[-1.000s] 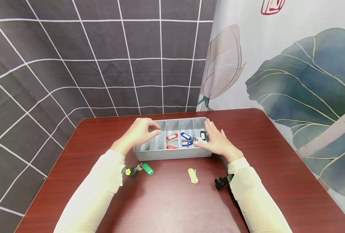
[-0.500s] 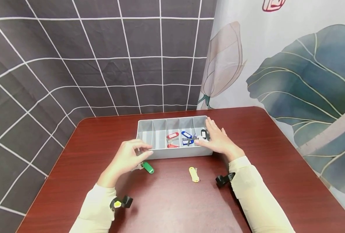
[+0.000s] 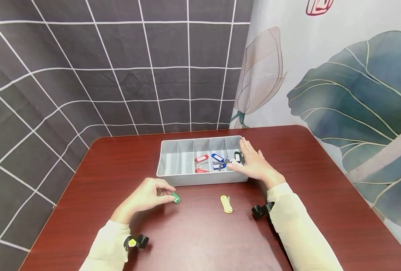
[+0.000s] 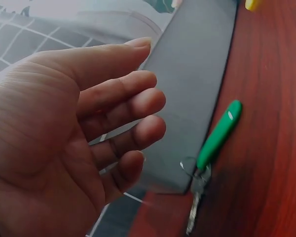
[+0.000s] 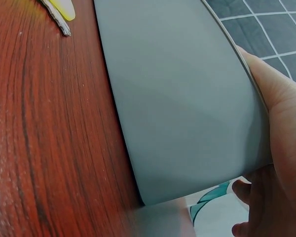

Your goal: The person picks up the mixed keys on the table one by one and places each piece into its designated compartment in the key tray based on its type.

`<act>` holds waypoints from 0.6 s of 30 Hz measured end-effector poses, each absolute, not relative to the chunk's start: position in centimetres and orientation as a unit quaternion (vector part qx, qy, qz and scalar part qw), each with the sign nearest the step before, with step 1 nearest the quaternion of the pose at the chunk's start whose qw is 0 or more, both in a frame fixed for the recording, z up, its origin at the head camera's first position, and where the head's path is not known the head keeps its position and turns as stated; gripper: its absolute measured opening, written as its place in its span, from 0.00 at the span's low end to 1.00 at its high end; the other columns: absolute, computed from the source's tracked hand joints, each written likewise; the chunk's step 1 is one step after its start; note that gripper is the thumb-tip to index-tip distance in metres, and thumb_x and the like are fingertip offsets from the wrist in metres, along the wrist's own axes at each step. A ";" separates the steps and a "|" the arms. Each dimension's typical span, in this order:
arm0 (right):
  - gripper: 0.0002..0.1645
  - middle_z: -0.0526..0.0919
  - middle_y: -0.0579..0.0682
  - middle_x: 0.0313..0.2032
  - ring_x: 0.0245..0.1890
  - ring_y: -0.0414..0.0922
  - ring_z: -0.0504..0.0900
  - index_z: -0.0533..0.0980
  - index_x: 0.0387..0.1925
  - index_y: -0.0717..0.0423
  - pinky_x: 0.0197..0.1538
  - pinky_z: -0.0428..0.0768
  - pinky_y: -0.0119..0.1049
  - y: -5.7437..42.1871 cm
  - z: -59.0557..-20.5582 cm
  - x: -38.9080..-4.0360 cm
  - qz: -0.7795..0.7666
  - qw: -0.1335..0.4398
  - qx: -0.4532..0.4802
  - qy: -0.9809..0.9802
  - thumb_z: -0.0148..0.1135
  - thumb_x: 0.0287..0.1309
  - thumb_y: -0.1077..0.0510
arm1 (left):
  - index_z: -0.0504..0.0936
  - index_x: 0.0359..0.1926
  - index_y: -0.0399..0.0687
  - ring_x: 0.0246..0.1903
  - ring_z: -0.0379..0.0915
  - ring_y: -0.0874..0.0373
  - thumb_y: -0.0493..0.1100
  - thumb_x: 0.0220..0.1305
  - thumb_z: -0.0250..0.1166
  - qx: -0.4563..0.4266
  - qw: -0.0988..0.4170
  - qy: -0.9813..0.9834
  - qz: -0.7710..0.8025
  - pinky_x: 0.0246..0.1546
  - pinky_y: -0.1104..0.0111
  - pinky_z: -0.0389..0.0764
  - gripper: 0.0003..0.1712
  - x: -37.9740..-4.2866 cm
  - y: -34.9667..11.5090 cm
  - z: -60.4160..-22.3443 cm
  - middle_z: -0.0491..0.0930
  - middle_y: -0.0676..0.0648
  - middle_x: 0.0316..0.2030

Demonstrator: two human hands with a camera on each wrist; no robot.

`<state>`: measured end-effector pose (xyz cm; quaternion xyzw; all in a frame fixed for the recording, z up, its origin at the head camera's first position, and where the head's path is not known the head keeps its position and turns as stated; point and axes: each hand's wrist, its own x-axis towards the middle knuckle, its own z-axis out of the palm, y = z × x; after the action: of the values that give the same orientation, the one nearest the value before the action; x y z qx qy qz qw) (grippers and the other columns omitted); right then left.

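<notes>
My left hand (image 3: 149,195) is low over the table, fingers loosely bent and thumb apart from them. In the head view its fingertips overlap the green key tag (image 3: 176,198). The left wrist view shows that green tag (image 4: 221,133) lying on the table with its ring and key, the fingertips beside it and nothing between them. My right hand (image 3: 254,165) holds the right end of the grey divided tray (image 3: 207,180), thumb over the rim and fingers along the outside. A yellow key tag (image 3: 226,204) lies in front of the tray.
Red key tags (image 3: 202,159), blue key tags (image 3: 218,158) and a black key tag (image 3: 237,156) lie in separate compartments of the tray. The two left compartments show bare floors. Behind the dark red table (image 3: 200,241) hang a grid-patterned cloth (image 3: 125,86) and a floral cloth (image 3: 322,158).
My left hand has come back from over the tray's left side, down and toward me, to the green key tag. The right hand has stayed on the tray's right end.
</notes>
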<state>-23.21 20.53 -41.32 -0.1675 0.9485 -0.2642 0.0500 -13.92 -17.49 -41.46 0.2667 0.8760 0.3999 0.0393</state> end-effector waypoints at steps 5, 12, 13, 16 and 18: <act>0.68 0.34 0.50 0.76 0.74 0.49 0.35 0.40 0.75 0.58 0.67 0.39 0.65 20.5 -41.3 -23.2 -0.263 0.053 -0.169 0.948 0.56 0.48 0.22 | 0.87 0.39 0.42 0.26 0.76 0.66 0.43 0.50 0.76 0.264 0.043 0.871 0.412 0.28 0.71 0.78 0.15 -14.1 -18.0 -42.4 0.84 0.54 0.30; 0.69 0.34 0.49 0.75 0.74 0.51 0.36 0.38 0.75 0.57 0.67 0.39 0.66 20.5 -41.4 -23.3 -0.255 0.049 -0.174 0.950 0.55 0.48 0.22 | 0.87 0.37 0.46 0.28 0.76 0.65 0.45 0.47 0.78 0.247 0.026 0.883 0.399 0.29 0.71 0.78 0.16 -14.6 -18.9 -43.0 0.81 0.58 0.27; 0.69 0.33 0.49 0.75 0.74 0.50 0.36 0.38 0.75 0.57 0.67 0.39 0.66 20.5 -41.4 -23.4 -0.254 0.050 -0.174 0.950 0.55 0.49 0.22 | 0.87 0.37 0.46 0.27 0.76 0.65 0.45 0.46 0.78 0.244 0.023 0.886 0.394 0.29 0.71 0.78 0.15 -14.6 -19.1 -43.1 0.81 0.58 0.26; 0.69 0.33 0.49 0.75 0.74 0.50 0.36 0.38 0.75 0.57 0.67 0.39 0.66 20.6 -41.4 -23.4 -0.255 0.051 -0.174 0.950 0.55 0.49 0.22 | 0.87 0.36 0.46 0.26 0.74 0.66 0.43 0.46 0.78 0.233 0.010 0.896 0.377 0.27 0.72 0.77 0.14 -14.8 -19.6 -43.3 0.79 0.59 0.24; 0.69 0.33 0.48 0.75 0.74 0.50 0.36 0.38 0.75 0.57 0.67 0.39 0.65 20.6 -41.5 -23.4 -0.255 0.052 -0.173 0.950 0.55 0.49 0.22 | 0.88 0.35 0.46 0.25 0.73 0.66 0.43 0.45 0.78 0.224 0.005 0.903 0.368 0.26 0.72 0.76 0.14 -15.0 -20.0 -43.5 0.78 0.60 0.23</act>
<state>-23.40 20.64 -41.48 -0.1735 0.9498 -0.2552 0.0517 -14.97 -19.97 -43.48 0.2244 0.9025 0.3675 0.0048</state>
